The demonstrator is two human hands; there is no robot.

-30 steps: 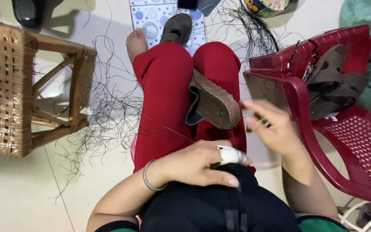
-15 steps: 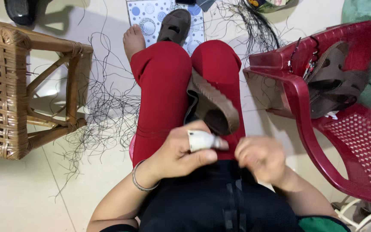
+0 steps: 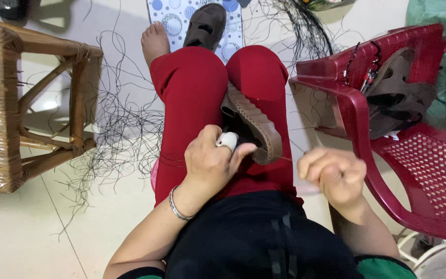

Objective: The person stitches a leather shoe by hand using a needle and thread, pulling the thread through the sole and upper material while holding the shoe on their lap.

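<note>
A person in red trousers [image 3: 192, 98] is sitting with both legs stretched out over a pale floor [image 3: 21, 232], and a brown sandal [image 3: 249, 126] is lying on edge in the lap, between the thighs, its ribbed sole turned toward the right leg. To the right, a red plastic chair [image 3: 388, 170] is standing close by the right knee, carrying more brown sandals [image 3: 396, 98] on the back edge of its seat. A cane stool [image 3: 6, 103] is standing well apart on the left, with loose black thread [image 3: 114, 139] lying scattered across the floor between it and the left leg.

The left hand [image 3: 212, 163] is reaching over the left thigh, wrist bent, with a metal bangle [image 3: 177, 206] around it. It is gripping the near end of the sandal, fingers curled around the strap side, and a white cap [image 3: 227, 140] is covering one fingertip. The right hand [image 3: 334, 173] is hanging just beside the right thigh, closed into a tight fist and pulling a thin thread [image 3: 284, 158] taut from the edge of the sole. A bare foot [image 3: 155, 41] and another sandal [image 3: 206, 25] are resting on a dotted mat [image 3: 174, 18] at the far end.
</note>
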